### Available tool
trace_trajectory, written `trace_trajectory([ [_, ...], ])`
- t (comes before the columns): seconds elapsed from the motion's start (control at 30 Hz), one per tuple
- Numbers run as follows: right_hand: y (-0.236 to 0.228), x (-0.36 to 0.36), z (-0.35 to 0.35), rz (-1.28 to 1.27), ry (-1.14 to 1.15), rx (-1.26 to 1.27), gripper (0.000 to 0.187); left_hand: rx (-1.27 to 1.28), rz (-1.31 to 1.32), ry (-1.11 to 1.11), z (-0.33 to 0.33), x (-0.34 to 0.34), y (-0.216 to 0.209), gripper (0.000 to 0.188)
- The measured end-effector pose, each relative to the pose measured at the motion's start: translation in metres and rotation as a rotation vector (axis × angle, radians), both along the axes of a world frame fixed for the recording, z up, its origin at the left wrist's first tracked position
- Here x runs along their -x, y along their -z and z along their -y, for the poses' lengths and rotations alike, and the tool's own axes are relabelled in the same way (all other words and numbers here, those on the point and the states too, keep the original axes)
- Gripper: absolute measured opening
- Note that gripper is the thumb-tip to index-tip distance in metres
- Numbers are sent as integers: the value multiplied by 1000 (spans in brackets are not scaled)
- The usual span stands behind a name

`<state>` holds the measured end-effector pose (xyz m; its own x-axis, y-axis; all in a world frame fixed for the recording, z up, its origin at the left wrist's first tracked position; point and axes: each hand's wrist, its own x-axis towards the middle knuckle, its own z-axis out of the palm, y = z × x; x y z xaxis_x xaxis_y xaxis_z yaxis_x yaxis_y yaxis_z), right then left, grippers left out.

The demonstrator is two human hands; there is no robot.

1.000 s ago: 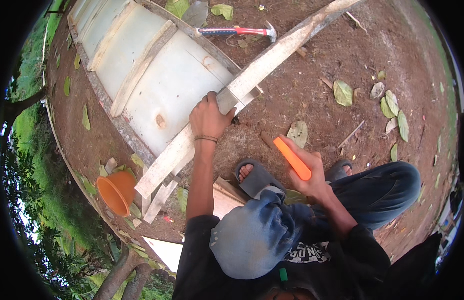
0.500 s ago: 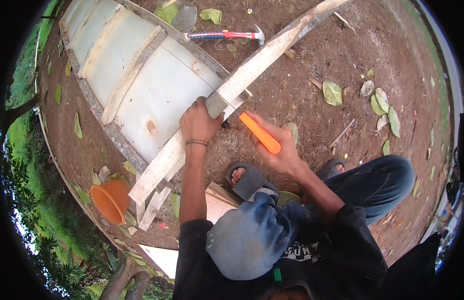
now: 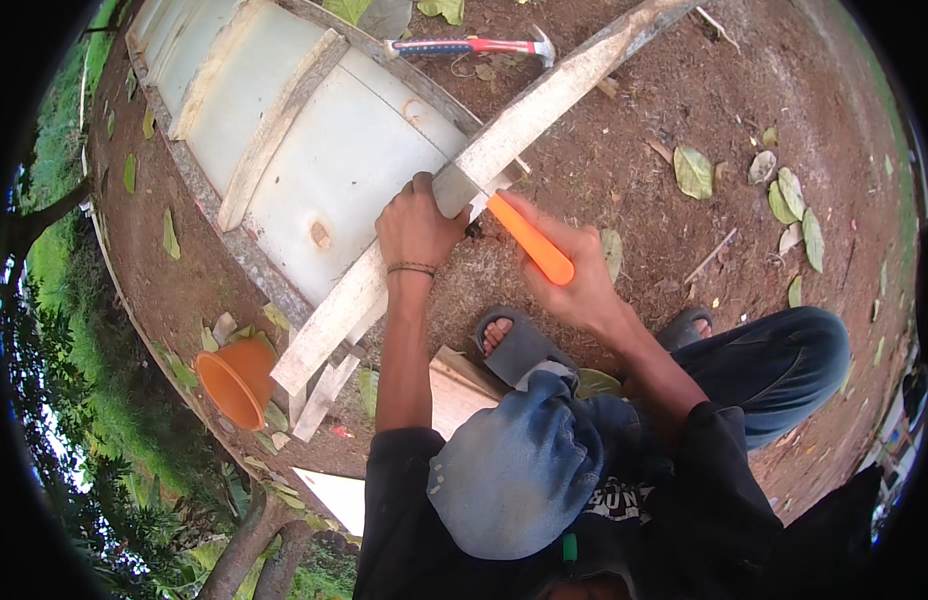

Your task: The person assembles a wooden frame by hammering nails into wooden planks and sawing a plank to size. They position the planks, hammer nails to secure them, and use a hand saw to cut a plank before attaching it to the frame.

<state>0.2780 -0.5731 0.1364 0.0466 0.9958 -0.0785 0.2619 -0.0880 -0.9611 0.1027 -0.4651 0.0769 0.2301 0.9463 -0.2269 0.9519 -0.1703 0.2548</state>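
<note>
A long pale wooden plank lies slantwise across the near end of a panel with white sheets and wooden battens. My left hand is closed over the plank's near edge, beside the saw. In my right hand, the fingers are wrapped round the orange handle of a handsaw. Its grey blade meets the plank just right of my left hand, with the handle close to the plank's near edge. Much of the blade is hard to make out.
A claw hammer lies beyond the plank, by the panel's edge. An orange bucket lies tipped at the left near wood offcuts. Another board rests by my sandalled foot. Fallen leaves dot the brown soil.
My right hand has pushed the saw forward, bringing its handle nearer the plank. My left hand keeps its hold. The whole view has shifted slightly.
</note>
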Motion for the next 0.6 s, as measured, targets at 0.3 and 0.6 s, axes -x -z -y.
trace_trajectory([
  [0.3,-22,-16,74,12,-66,121,58,-57,-2,-8,5,14,7,54],
  [0.6,-46,-42,150,99,31,114,67,-31,-14,-25,5,18,7,52],
])
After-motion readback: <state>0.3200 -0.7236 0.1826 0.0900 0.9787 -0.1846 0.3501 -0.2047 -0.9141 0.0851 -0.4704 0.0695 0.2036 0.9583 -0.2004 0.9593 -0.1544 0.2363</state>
